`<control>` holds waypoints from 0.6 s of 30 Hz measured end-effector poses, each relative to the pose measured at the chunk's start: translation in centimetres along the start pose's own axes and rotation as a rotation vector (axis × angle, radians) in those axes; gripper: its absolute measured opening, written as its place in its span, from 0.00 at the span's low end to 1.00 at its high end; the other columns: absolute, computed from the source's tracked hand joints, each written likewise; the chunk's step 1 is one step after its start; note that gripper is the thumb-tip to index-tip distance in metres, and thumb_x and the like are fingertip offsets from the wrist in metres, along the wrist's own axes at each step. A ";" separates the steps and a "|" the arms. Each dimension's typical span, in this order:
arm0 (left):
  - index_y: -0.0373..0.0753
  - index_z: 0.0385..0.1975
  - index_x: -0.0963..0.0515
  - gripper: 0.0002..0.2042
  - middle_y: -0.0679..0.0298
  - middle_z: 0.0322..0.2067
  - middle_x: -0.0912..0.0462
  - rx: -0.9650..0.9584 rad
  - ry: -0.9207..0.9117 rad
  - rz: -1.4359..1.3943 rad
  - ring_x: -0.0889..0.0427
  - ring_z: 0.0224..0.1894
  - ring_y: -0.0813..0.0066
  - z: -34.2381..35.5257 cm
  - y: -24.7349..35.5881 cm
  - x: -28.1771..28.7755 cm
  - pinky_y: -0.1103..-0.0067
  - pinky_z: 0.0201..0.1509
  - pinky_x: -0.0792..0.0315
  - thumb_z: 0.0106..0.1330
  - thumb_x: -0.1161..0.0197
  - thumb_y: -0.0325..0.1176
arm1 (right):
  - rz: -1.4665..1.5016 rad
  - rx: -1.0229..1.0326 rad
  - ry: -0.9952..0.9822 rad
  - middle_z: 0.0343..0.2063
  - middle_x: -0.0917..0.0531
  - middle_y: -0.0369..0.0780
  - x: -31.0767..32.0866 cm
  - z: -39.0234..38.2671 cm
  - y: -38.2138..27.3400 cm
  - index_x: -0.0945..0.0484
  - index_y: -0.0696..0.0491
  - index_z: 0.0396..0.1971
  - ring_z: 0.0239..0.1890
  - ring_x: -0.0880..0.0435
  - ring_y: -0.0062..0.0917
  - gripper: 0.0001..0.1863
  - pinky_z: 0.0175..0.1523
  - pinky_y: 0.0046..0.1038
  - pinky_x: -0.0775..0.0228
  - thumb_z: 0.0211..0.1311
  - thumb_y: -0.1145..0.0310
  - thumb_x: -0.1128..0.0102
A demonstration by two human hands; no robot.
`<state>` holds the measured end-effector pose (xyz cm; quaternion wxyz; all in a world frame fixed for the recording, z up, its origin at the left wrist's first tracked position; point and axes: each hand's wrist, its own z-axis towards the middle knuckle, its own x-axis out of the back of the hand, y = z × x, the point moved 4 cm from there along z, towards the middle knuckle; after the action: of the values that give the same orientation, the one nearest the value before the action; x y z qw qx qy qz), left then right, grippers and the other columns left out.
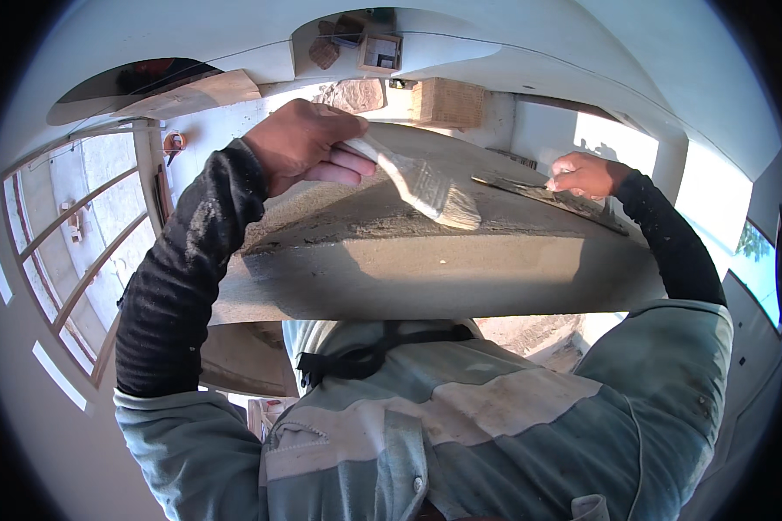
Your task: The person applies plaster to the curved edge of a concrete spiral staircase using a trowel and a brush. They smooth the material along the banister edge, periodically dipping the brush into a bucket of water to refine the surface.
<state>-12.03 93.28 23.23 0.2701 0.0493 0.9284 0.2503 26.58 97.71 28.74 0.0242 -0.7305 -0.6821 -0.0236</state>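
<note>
My left hand (302, 146) is closed around the handle of a wide, pale paintbrush (417, 182). Its bristles, crusted with grey, point down and right, at or just above the front edge of a grey cement-coated ledge (460, 269). My right hand (589, 176) grips a flat, long plastering trowel (554, 201), its blade smeared with mortar and lying low over the ledge's right part. Whether the blade touches the surface I cannot tell. Rough, wet-looking mortar runs along the ledge's upper edge, while its front face looks smoother.
Far below, beyond the ledge, are a tan block-like stack (447, 102) and a wooden box (380, 54). At the left stands a barred window frame (82, 252), with an orange container (175, 141) beside it. My torso is close against the near side.
</note>
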 end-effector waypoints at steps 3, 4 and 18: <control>0.26 0.50 0.31 0.20 0.58 0.34 0.21 0.085 0.259 0.224 0.16 0.33 0.75 -3.3 -1.0 6.7 0.82 0.37 0.18 0.69 0.44 0.39 | -0.175 0.202 0.054 0.21 0.26 0.39 -1.5 4.0 -7.0 0.26 0.60 0.35 0.21 0.28 0.24 0.28 0.27 0.31 0.33 0.63 0.45 0.49; 0.27 0.50 0.32 0.20 0.59 0.33 0.20 0.138 0.317 0.248 0.16 0.31 0.77 -4.8 -1.8 9.4 0.82 0.36 0.18 0.69 0.45 0.39 | -0.233 0.379 0.099 0.26 0.23 0.46 -2.0 5.1 -10.2 0.27 0.61 0.34 0.30 0.24 0.32 0.29 0.38 0.37 0.32 0.64 0.44 0.50; 0.35 0.61 0.35 0.24 0.62 0.33 0.18 -0.162 0.677 0.063 0.18 0.34 0.83 -16.3 -2.3 18.0 0.89 0.38 0.21 0.71 0.47 0.43 | -0.257 0.318 0.066 0.24 0.24 0.47 -1.6 3.0 -10.2 0.26 0.62 0.29 0.27 0.25 0.34 0.28 0.36 0.37 0.33 0.63 0.45 0.48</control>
<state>-35.75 88.22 25.36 -0.0581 -0.0293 0.9405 0.3335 16.28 96.99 25.69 0.1584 -0.6233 -0.7637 0.0573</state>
